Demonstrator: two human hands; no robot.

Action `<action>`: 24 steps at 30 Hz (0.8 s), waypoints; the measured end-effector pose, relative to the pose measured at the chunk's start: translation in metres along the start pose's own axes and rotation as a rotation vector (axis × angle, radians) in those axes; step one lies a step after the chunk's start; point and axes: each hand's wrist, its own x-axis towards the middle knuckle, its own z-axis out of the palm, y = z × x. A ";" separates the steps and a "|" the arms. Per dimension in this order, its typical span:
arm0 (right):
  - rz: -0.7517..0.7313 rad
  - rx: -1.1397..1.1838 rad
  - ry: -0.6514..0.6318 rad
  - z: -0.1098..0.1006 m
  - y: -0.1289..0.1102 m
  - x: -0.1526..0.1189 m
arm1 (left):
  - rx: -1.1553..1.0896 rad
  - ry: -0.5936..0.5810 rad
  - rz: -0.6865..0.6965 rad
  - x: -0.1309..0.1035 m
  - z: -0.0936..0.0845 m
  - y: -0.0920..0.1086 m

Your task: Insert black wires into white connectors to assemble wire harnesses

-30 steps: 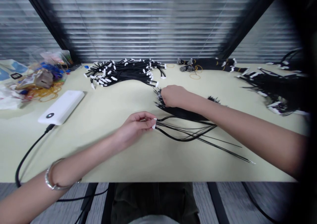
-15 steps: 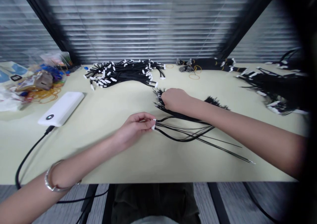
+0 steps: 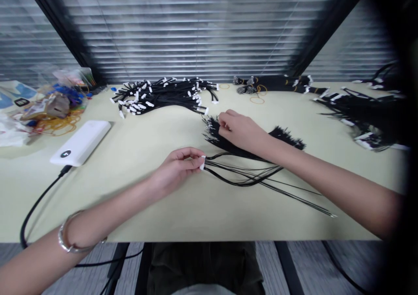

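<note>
Between the thumb and fingers of my left hand (image 3: 178,169) is a white connector (image 3: 203,163). Several thin black wires and a thicker black cable (image 3: 231,183) run rightward from it over the table, some ending in bare silvery tips. My right hand (image 3: 243,130) is just above the left part of a heap of loose black wires (image 3: 218,141) with metal tips. Its fingers are curled closed, and whatever lies in the pinch, if anything, is too small to make out. The hand and forearm cover the middle of the heap.
At the back lies a pile of black cables with white connectors (image 3: 163,95). Tied wire bundles (image 3: 277,84) and more cables (image 3: 375,116) lie toward the right. A white power bank (image 3: 81,143) with a cord sits left, near bags and rubber bands (image 3: 62,123).
My right hand has lifted slightly and shifted right, off the tips of the loose wires, its fingers now showing. My left hand stays put with the connector.
</note>
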 end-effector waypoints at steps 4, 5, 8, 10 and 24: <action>0.082 0.694 0.167 -0.019 -0.013 -0.012 | -0.037 0.012 0.012 0.001 0.000 -0.001; 0.090 0.803 0.213 -0.025 -0.020 -0.018 | -0.054 0.018 0.011 0.001 -0.001 -0.001; 0.111 0.907 0.263 -0.033 -0.043 -0.040 | -0.127 0.036 0.010 0.002 -0.001 -0.001; 0.103 0.865 0.203 -0.031 -0.056 -0.055 | -0.162 0.030 0.007 0.003 -0.001 0.000; 0.029 0.475 0.174 0.008 -0.060 -0.080 | -0.218 0.051 0.002 0.003 -0.001 0.002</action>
